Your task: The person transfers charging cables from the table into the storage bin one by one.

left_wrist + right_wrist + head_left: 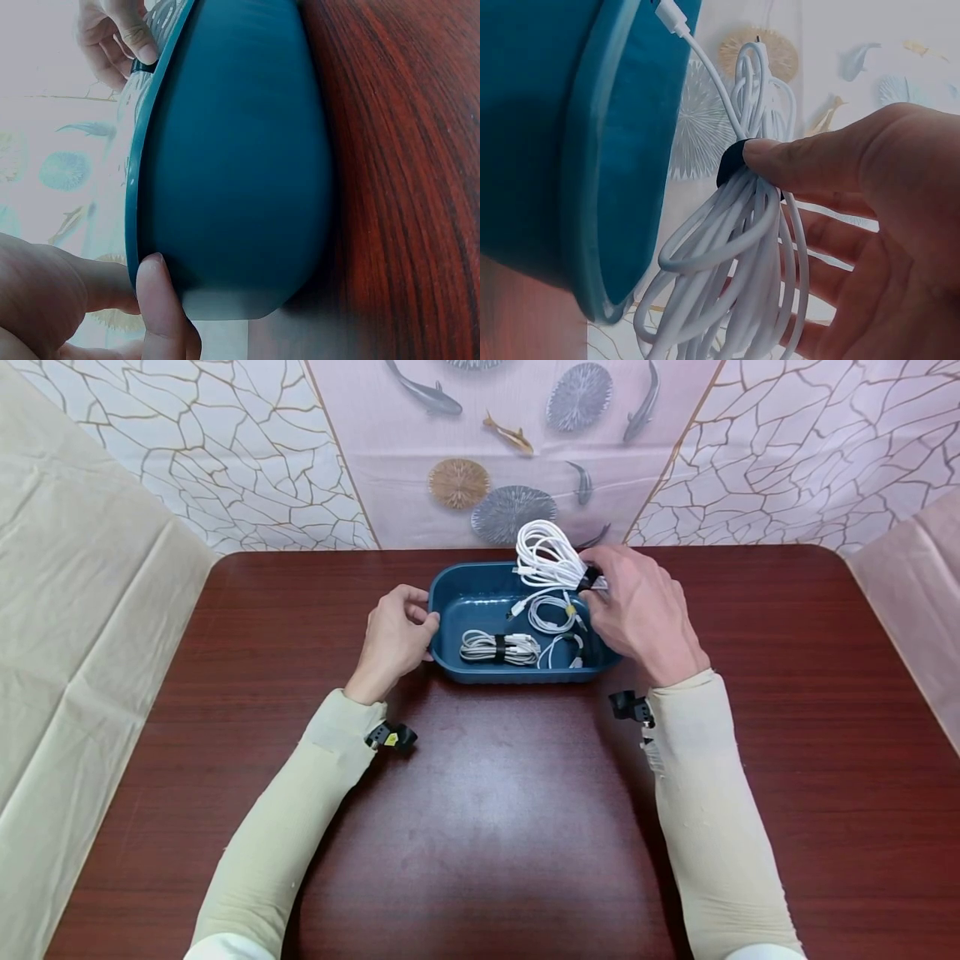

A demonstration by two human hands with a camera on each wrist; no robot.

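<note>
A dark blue plastic bin stands near the table's far edge. My left hand pinches its left end, with the thumb lying against the wall just below the rim. Above the bin's back right part, my right hand holds a bundled white cable. Thumb and fingers pinch this bundle at its black strap, and one plug end sticks out. Inside the bin lie a grey-white cable bundle with a black strap, a coiled cable with a yellow tie, and another small coiled cable.
The dark red wooden table extends around the bin. Behind it hangs a patterned cloth with fish and round motifs. Plain beige cloth drops along the left side. Small black cameras sit on both wrists.
</note>
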